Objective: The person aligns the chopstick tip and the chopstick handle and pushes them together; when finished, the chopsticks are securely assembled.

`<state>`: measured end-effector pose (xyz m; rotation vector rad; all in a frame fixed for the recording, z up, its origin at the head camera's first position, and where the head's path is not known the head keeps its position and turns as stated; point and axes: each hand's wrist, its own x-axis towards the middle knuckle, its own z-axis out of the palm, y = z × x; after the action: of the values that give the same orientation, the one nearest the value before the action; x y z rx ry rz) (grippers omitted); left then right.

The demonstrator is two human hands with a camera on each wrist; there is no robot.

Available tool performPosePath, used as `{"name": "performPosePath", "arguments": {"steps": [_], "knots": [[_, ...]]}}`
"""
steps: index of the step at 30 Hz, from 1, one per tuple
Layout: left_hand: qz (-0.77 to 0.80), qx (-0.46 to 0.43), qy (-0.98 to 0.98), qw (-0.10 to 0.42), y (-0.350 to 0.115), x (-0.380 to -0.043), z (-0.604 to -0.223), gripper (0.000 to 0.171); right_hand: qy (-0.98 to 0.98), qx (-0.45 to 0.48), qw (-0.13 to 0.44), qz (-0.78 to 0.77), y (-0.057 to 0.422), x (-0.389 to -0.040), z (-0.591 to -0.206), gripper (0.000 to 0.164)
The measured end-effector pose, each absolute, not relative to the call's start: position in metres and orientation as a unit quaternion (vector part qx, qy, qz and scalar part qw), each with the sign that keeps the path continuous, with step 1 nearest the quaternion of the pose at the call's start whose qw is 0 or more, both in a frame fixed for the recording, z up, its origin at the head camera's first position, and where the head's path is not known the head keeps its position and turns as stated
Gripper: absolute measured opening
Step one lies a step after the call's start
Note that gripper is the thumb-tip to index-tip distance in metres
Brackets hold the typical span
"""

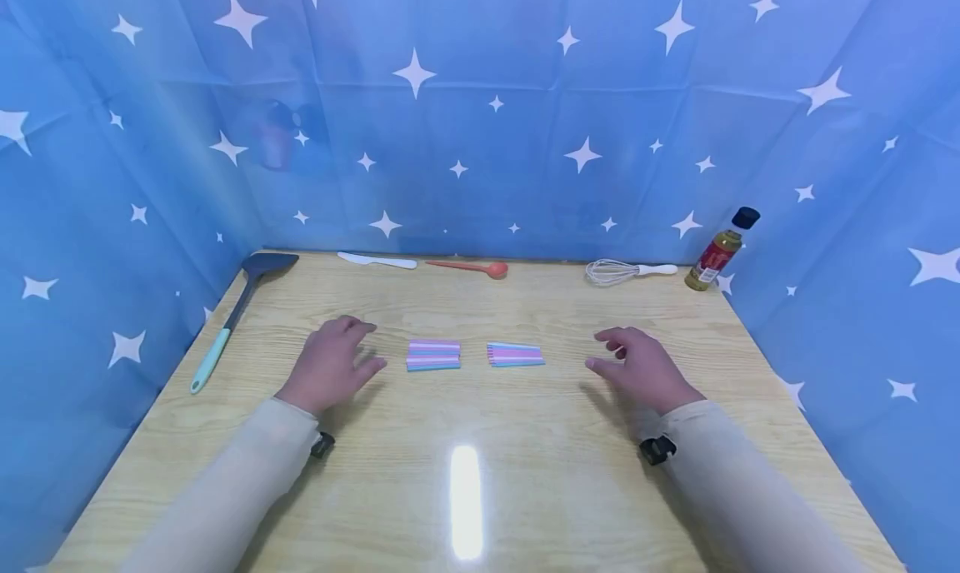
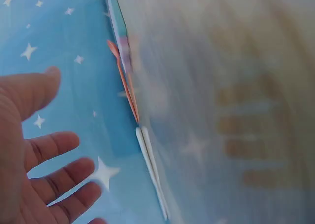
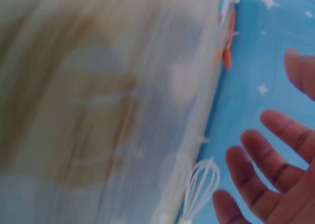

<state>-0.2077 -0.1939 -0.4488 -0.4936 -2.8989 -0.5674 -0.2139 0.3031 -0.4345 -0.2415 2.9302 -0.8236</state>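
A spatula point(image 1: 238, 306) slants down the left of the table point(image 1: 555, 456). Along the back edge, before a blue starry curtain point(image 1: 487, 40), lie a knife point(image 1: 377, 261), orange spoon point(image 1: 472, 266) and whisk point(image 1: 630, 271); a bottle point(image 1: 718, 256) stands upper right. Mid-frame, a left bundle point(image 1: 433, 355) and right bundle point(image 1: 515, 355) of thin sticks, striped pink, white and blue, lie flat between the left hand point(image 1: 332, 363) and right hand point(image 1: 637, 366), both released, fingers loosely bent. The sticks run left to right; their tips are too small to tell.

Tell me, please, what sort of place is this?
Probably a staged tabletop area, perhaps for filming: blue star-patterned cloth hangs behind a wood-grain table, with a whisk and bottle near its edges.
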Motion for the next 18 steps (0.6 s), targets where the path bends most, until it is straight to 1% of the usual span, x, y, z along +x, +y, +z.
{"name": "performPosePath", "arguments": {"steps": [3,8,14,18], "knots": [[-0.221,-0.166,-0.960,0.048,-0.185,-0.208,-0.453,0.049,0.952,-0.081,0.049,-0.291,0.289,-0.216,-0.435,0.051],[-0.278,-0.157,-0.948,0.004,-0.171,-0.210,-0.450,0.043,0.946,-0.089,0.063,-0.305,0.267,-0.221,-0.437,0.038],[-0.295,-0.161,-0.941,-0.035,-0.157,-0.213,-0.448,0.030,0.941,-0.108,0.078,-0.310,0.246,-0.225,-0.440,0.025],[-0.290,-0.171,-0.940,-0.053,-0.151,-0.215,-0.449,0.022,0.936,-0.121,0.092,-0.317,0.236,-0.227,-0.441,0.020]]}}
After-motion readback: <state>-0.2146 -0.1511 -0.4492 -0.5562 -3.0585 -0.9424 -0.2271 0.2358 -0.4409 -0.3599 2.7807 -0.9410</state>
